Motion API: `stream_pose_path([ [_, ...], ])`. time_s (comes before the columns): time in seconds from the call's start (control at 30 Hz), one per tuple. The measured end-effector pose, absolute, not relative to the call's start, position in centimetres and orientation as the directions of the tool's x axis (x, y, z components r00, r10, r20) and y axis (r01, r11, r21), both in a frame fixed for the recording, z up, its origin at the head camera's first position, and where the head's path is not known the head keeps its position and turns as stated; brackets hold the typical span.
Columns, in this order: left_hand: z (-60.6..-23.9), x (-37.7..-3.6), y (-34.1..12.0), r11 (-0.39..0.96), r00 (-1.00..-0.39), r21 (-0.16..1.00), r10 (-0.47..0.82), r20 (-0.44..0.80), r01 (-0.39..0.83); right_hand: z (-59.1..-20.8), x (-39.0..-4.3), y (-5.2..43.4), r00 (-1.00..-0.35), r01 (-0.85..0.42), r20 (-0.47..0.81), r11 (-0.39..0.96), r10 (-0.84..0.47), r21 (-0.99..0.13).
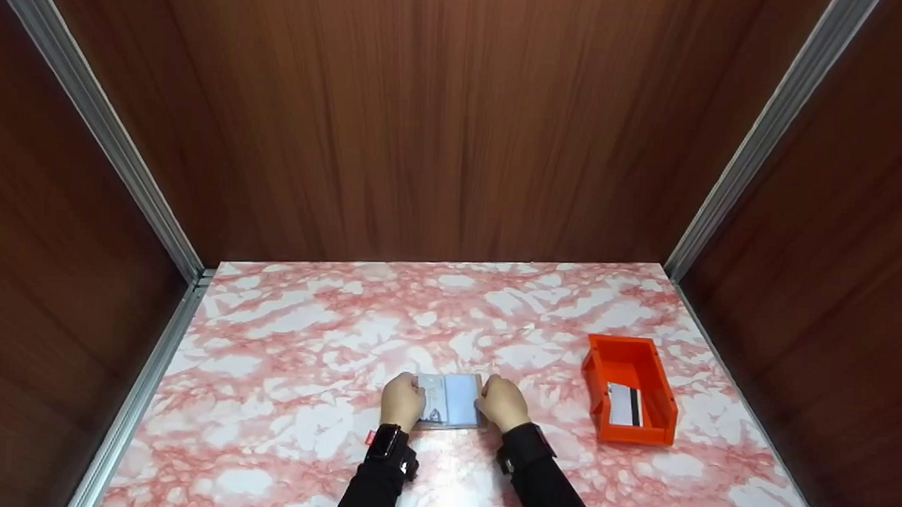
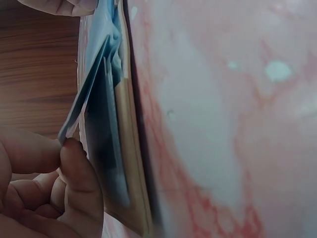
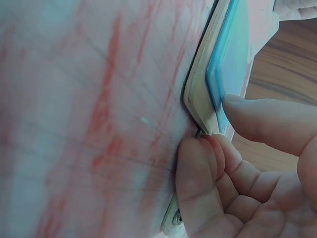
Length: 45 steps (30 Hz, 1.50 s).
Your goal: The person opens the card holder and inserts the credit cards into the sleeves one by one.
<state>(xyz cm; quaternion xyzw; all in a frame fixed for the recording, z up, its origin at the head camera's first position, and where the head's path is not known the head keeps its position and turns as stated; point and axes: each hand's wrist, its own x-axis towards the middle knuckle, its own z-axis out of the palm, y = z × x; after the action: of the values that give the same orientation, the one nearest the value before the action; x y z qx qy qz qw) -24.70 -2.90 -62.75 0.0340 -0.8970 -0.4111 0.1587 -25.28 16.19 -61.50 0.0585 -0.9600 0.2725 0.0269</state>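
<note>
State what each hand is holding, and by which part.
An open card holder: the left hand pinches a raised sleeve page by its outer edge; the right hand grips the card holder by its opposite outer edge.

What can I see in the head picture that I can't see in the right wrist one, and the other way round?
Only the head view shows the orange bin, with a white, black-striped card in it.

Only the right wrist view shows a metal snap on a pale tab.

Both show the open card wallet, the right hand holding its edge, part of the left hand, and the pink-and-white table.
</note>
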Motion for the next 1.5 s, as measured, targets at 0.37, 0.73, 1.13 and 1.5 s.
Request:
stream_pose_path([
  [0.37,-62.7,-24.8,-2.6,0.658,-0.957,0.752,-0.199,0.209,0.027,-61.6,-25.4,16.2,-0.994,-0.112,0.072,0.846,-0.087,-0.522],
  [0.73,-62.6,-24.6,-2.2,0.644,-0.959,0.764,-0.193,0.206,0.034,-61.4,-25.3,16.2,-0.994,-0.106,0.047,0.842,-0.096,-0.529],
  [1.13,-63.0,-24.8,-1.4,0.642,-0.957,0.766,-0.193,0.215,0.043,-61.6,-25.2,16.3,-0.990,-0.137,0.092,0.844,-0.104,-0.519],
  [1.5,-63.5,-24.7,-0.4,0.666,-0.945,0.741,-0.186,0.268,0.079,-61.8,-25.3,16.3,-0.992,-0.126,0.090,0.841,-0.092,-0.526],
])
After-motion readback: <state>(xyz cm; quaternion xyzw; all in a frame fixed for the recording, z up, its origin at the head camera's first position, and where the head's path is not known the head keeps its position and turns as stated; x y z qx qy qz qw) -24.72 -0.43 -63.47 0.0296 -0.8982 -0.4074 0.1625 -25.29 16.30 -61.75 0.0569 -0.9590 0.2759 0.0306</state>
